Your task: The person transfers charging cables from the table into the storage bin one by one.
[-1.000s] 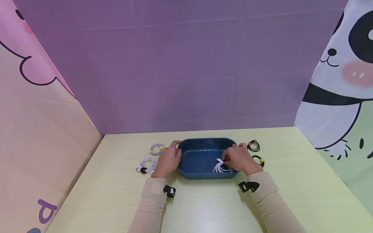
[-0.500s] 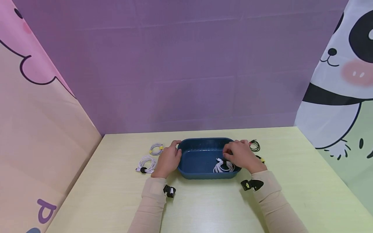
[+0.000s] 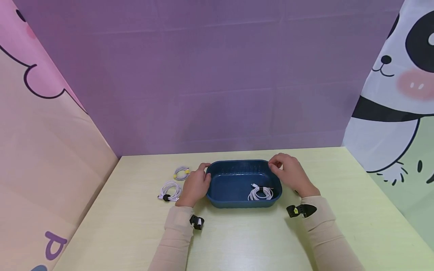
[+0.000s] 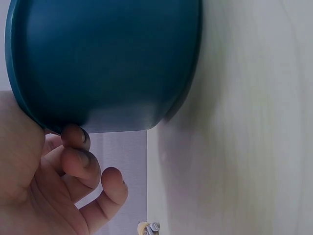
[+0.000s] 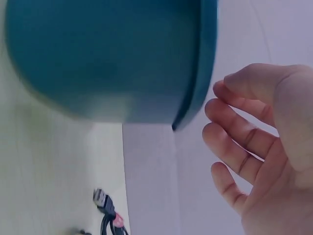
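Note:
A dark blue plastic tub stands on the table, with a coiled white charging cable, bound by a black tie, at its front right. My left hand grips the tub's left end at the rim; in the left wrist view several fingertips curl at its outer wall. Above the right rim, my right hand holds nothing, its fingers loosely bent and apart from the tub in the right wrist view. Under that hand a black USB cable with a red tie shows; the head view hides it.
Left of the tub lie a coiled white cable with a black tie and a smaller grey cable with yellow ties. The pale table ends at a purple backdrop. Printed cloth walls stand on both sides.
My right hand has let go of the white cable inside the tub, then risen and moved right past the rim. The left hand and tub stay in place.

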`<state>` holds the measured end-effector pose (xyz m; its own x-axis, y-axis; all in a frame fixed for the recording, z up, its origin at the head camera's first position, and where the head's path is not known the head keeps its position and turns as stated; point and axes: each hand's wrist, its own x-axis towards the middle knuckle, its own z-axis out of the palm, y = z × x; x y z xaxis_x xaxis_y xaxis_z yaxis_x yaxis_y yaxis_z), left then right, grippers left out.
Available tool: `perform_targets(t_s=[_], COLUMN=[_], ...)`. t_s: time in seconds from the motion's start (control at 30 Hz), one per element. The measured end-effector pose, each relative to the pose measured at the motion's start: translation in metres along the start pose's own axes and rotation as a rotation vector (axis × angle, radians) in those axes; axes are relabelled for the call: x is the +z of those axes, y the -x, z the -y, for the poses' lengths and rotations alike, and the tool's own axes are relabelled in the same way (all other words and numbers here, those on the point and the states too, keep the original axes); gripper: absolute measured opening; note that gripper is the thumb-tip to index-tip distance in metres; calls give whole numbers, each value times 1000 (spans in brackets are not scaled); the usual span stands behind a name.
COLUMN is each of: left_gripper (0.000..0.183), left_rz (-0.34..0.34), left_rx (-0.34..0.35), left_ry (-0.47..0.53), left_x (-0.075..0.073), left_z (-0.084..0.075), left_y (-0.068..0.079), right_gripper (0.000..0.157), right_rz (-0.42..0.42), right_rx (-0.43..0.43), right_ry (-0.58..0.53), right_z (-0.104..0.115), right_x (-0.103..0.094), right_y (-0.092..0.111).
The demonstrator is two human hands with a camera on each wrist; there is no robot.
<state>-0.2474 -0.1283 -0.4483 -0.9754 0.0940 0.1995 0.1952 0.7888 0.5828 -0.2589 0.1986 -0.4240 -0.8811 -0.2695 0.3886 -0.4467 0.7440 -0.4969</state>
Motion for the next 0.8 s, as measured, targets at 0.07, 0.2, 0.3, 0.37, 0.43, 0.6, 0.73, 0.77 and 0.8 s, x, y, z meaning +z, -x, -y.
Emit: perform_targets(t_s=[0.07,0.2,0.3,0.37,0.43,0.6,0.73,0.77,0.8], left_gripper=[41,42,42,41,41,42,42,41,41], left_rz=[1,6,2,-2,-3,-1,-2,-2,-3], left_rx=[-5,-15,-8,-1,4,3,0,0,0], left_ry=[3,3,2,5,9,7,0,0,0], left_x=[0,-1,-1,-1,-1,0,0,0,0], left_z=[0,-1,-1,-1,-1,0,1,1,1], left_y=[1,1,2,2,2,1,0,0,0], right_gripper=[9,11,15,17,20,22,22,22,23], right_rz=[-13,-38,-42,-36,-24,7,40,50,61], right_rx=[22,94,174,227,267,334,382,393,405], right_ry=[-11,-1,10,17,28,82,103,108,111], right_z=[-3,-12,-22,-28,-32,-44,-51,-53,-54], right_x=[-3,-6,-7,-8,-9,-14,-16,-16,-16], right_y=[1,3,5,6,8,11,13,13,14])
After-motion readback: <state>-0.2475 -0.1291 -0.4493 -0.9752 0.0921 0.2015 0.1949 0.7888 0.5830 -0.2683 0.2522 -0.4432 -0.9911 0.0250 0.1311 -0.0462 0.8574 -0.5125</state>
